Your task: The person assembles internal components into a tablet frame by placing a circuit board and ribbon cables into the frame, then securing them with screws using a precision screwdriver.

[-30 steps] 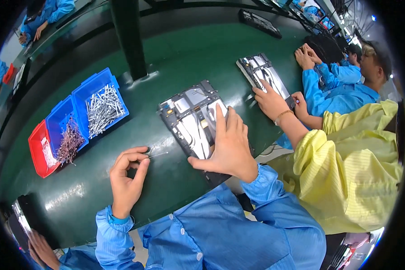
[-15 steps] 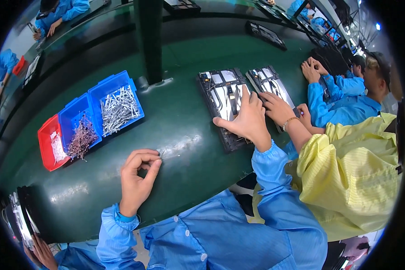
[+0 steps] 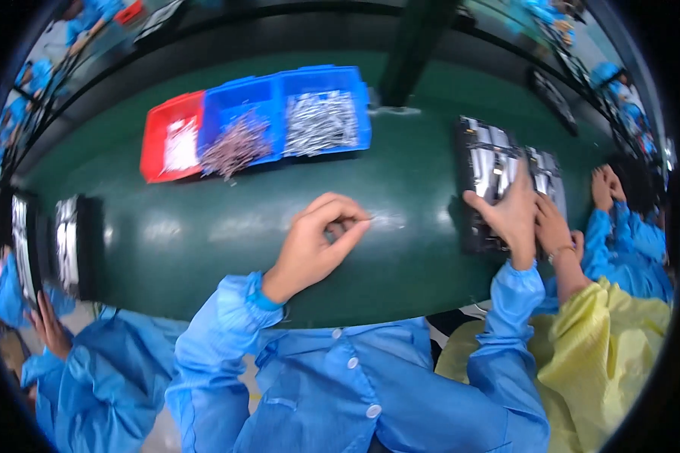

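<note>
My left hand [image 3: 313, 240] hovers above the middle of the green table with thumb and forefinger pinched together. A thin strand-like piece [image 3: 373, 218] shows faintly at the fingertips, blurred now. My right hand [image 3: 511, 215] is spread over a black frame assembly with silvery panels [image 3: 470, 170], its thumb apart from its fingers. The fingers hide part of the assembly, and I cannot tell how firmly they touch it. Just right of it, a co-worker's hand in a yellow sleeve [image 3: 553, 225] lies at a second, similar assembly [image 3: 549, 175].
Beyond my left hand stand a red bin [image 3: 153, 147] of pale small parts, a blue bin [image 3: 242, 89] of pinkish-brown thin parts and a blue bin [image 3: 364, 113] of silvery parts. A dark post [image 3: 415, 57] rises behind. Another assembly [image 3: 68, 245] stands at the left end.
The view has swung left, so the bins, assemblies and hands appear farther right. My left hand keeps its pinch. My right hand remains spread at the same assembly.
</note>
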`<state>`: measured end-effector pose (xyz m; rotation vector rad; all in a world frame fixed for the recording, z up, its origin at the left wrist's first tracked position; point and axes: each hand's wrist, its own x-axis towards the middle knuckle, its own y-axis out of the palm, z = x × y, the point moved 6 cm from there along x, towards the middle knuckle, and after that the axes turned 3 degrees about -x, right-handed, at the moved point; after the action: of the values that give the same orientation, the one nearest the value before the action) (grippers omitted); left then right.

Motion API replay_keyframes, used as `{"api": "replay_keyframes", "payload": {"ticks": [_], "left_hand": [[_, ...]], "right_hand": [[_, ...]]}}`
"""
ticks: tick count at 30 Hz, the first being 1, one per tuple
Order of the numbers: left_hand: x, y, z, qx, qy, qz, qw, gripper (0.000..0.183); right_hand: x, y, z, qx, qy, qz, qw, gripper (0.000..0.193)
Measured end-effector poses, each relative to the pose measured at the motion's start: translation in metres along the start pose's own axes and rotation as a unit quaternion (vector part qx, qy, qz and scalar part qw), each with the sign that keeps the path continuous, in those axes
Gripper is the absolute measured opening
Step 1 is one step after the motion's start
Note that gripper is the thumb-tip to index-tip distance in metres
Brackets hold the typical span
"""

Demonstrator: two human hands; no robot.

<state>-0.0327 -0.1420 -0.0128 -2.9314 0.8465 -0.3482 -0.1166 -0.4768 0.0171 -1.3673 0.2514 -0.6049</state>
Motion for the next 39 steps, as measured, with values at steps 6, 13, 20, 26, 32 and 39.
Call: {"api": "replay_keyframes", "payload": {"ticks": [6,13,20,26,32,39], "left_hand": [[-0.002,-0.024,0.006,-0.107,-0.009,-0.068,0.992,0.010],[-0.004,-0.021,-0.001,-0.044,0.027,-0.067,0.996,0.010],[-0.003,-0.017,-0.015,0.051,0.094,-0.069,0.992,0.011],[-0.004,-0.015,-0.014,0.074,0.103,-0.060,0.990,0.013],[-0.004,-0.013,-0.006,-0.004,0.048,-0.065,0.997,0.013],[-0.004,-0.013,-0.005,-0.002,0.060,-0.054,0.997,0.013]], "right_hand": [[-0.028,-0.023,0.080,0.223,-0.179,-0.106,0.952,0.085],[-0.066,-0.008,0.172,0.418,-0.332,0.094,0.841,0.045],[-0.072,0.011,0.178,0.449,-0.313,0.041,0.836,0.012],[-0.071,0.014,0.177,0.480,-0.301,0.043,0.823,0.012],[-0.070,0.012,0.174,0.489,-0.294,0.028,0.821,0.012],[-0.073,0.019,0.174,0.492,-0.298,0.046,0.817,0.014]]}}
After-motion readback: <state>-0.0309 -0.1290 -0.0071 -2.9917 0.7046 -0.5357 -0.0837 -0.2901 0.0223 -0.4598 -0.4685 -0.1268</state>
